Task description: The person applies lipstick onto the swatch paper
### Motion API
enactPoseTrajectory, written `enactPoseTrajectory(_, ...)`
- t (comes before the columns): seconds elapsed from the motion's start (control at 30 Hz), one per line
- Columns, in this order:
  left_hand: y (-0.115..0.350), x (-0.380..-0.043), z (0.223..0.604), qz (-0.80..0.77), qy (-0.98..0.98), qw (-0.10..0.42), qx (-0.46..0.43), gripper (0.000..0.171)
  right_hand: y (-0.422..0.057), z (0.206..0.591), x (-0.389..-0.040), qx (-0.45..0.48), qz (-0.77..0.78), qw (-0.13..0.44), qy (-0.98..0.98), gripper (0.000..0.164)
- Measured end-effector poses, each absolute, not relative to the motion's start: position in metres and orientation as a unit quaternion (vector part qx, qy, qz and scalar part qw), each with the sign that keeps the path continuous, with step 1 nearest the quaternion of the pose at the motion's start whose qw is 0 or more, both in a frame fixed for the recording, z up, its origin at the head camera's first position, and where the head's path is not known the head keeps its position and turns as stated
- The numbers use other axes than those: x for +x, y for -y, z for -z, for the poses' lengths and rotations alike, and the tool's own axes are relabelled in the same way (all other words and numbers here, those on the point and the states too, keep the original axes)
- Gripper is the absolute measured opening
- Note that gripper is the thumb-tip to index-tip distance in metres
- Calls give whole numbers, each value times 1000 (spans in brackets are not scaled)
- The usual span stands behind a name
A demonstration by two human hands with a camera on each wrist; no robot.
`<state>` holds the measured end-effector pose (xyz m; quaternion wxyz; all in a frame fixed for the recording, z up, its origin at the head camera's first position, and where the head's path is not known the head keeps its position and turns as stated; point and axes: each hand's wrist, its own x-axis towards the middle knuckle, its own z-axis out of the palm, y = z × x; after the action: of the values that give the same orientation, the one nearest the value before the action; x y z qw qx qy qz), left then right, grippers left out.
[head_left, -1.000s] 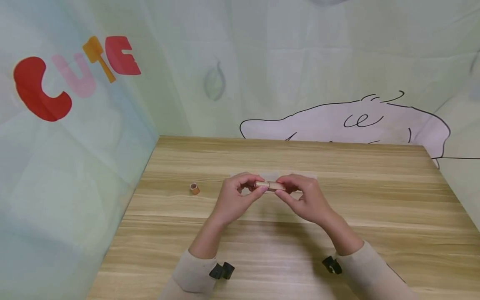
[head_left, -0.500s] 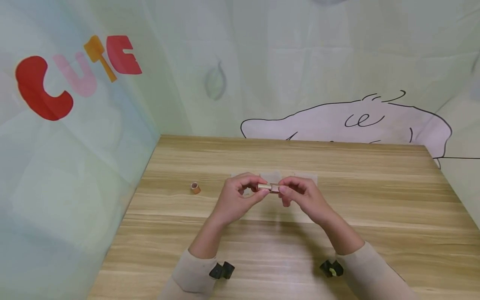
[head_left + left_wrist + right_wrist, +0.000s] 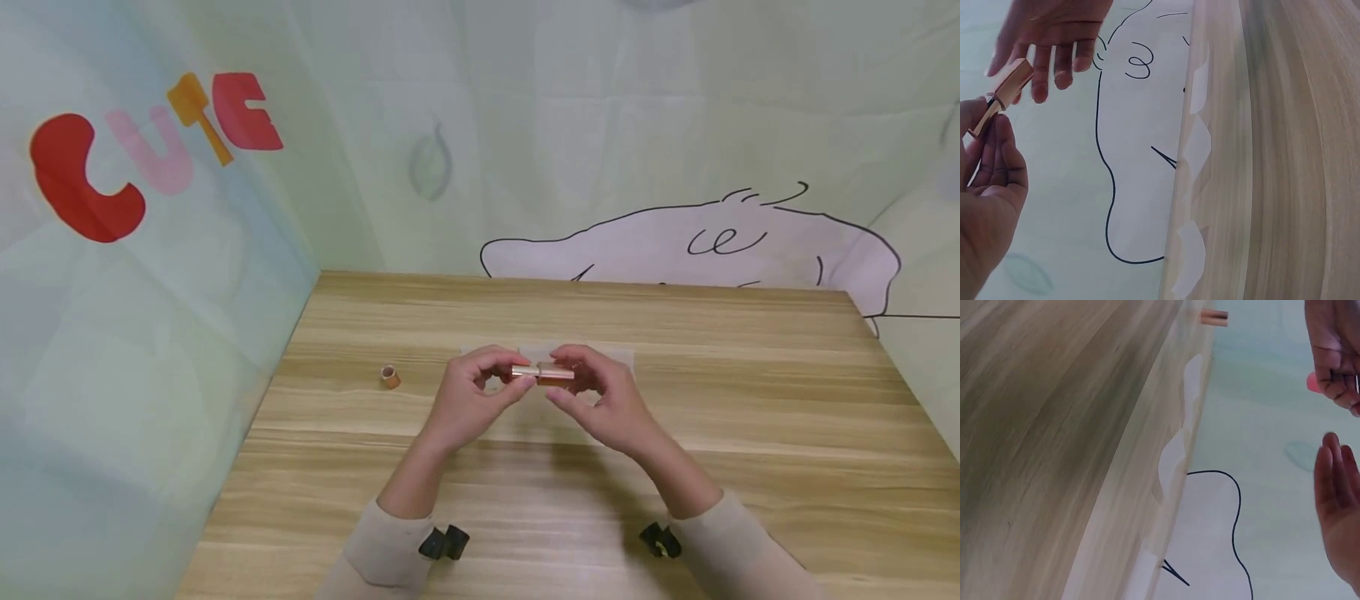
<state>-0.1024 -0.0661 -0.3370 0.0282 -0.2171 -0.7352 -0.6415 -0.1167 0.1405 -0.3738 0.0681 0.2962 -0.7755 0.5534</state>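
A rose-gold lipstick (image 3: pixel 555 374) lies level above the table in the head view, its base end towards the right. My left hand (image 3: pixel 467 404) pinches its narrower collar between thumb and fingers. A pink tip (image 3: pixel 1312 382) peeks out beside the left hand in the right wrist view. My right hand (image 3: pixel 611 404) is around the base end, thumb and fingers spread apart; the left wrist view has its fingers extended and off the lipstick (image 3: pixel 1013 82). On the table to the left stands a rose-gold lipstick cap (image 3: pixel 390 377), its hollow end up.
Pale paper pieces (image 3: pixel 1197 147) lie on the wooden table (image 3: pixel 375 467) behind the hands. Printed cloth (image 3: pixel 375 167) rises along the table's back and left edges. Each sleeve cuff has a black clip-like piece (image 3: pixel 444 542) near it.
The right hand gripped the base end, turned at it with its fingers shifting, and has now loosened its hold. The left hand keeps its pinch, almost unmoved. The cap stays put.
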Motion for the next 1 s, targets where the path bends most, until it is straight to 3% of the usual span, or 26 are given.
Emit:
enactPoseTrajectory(0.13, 68, -102, 337, 654, 731, 20, -193, 15, -137, 377, -120, 358, -456, 228, 782, 46)
enactPoseTrajectory(0.3, 69, -104, 343, 667, 718, 21, -197, 18, -137, 376, -121, 368, -437, 271, 775, 38)
enactPoseTrajectory(0.7, 70, -115, 368, 663, 712, 26, -230, 15, -135, 362, -111, 353, -493, 217, 765, 33)
enactPoseTrajectory(1.0, 68, -103, 338, 650, 717, 23, -252, 13, -136, 349, -104, 292, -593, 70, 747, 13)
